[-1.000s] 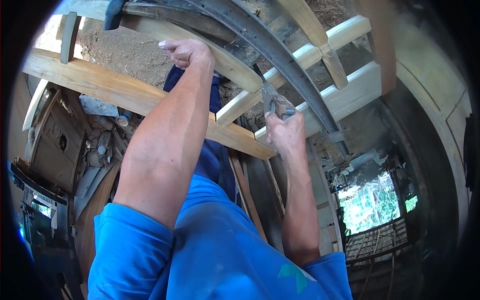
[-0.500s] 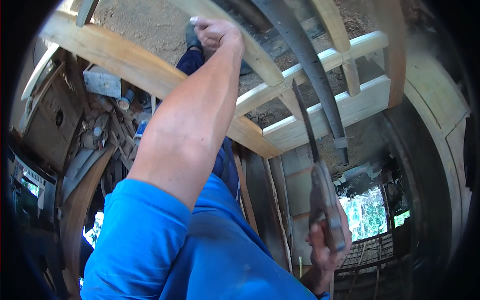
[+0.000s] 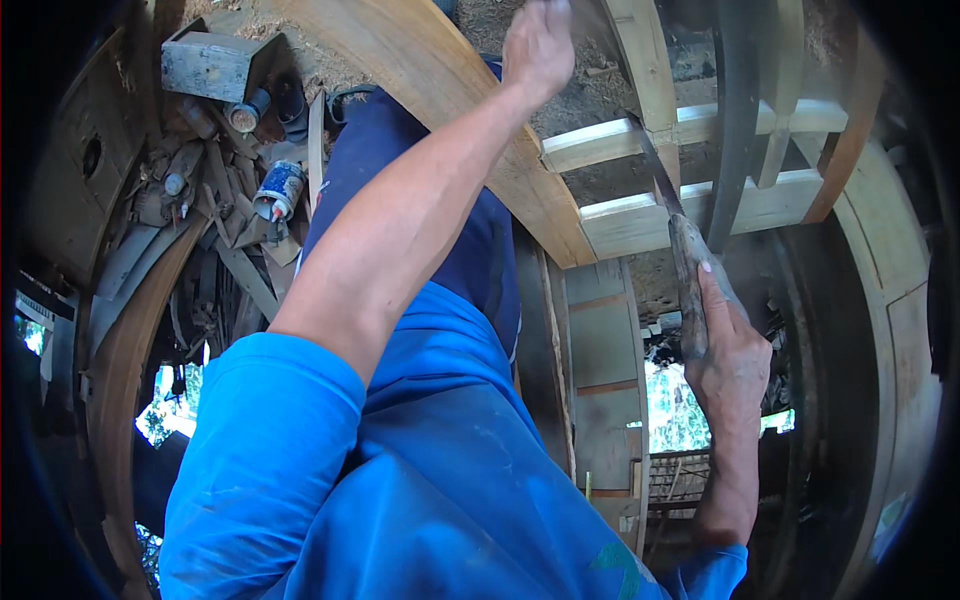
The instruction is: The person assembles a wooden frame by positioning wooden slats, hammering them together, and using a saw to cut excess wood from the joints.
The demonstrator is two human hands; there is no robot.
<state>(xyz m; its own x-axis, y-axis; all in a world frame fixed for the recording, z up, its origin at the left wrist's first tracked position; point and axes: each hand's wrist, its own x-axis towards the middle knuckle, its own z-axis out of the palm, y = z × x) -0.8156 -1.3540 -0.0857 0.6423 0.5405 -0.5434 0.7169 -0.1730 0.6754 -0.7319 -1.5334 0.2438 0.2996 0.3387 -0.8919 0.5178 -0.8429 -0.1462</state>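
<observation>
My right hand is wrapped round the worn wooden handle of a handsaw. Its thin dark blade runs up and away, over the near pale slat and up to the far slat of a wooden frame, beside a pale upright. Whether the teeth touch wood cannot be made out. My left hand is raised at the top, over the broad plank, with its fingers curled together. Its fingertips are blurred, and whatever they might hold is hidden.
A curved dark bar crosses the frame at right. Left of my legs lie wood scraps, a blue-and-white can and a grey wooden box. Sawdust covers ground at the top. A curved pale beam stands far right.
My view has shifted, showing more of the scraps on the left. My right hand and the handsaw have come up toward the frame; my left hand has moved right in the picture.
</observation>
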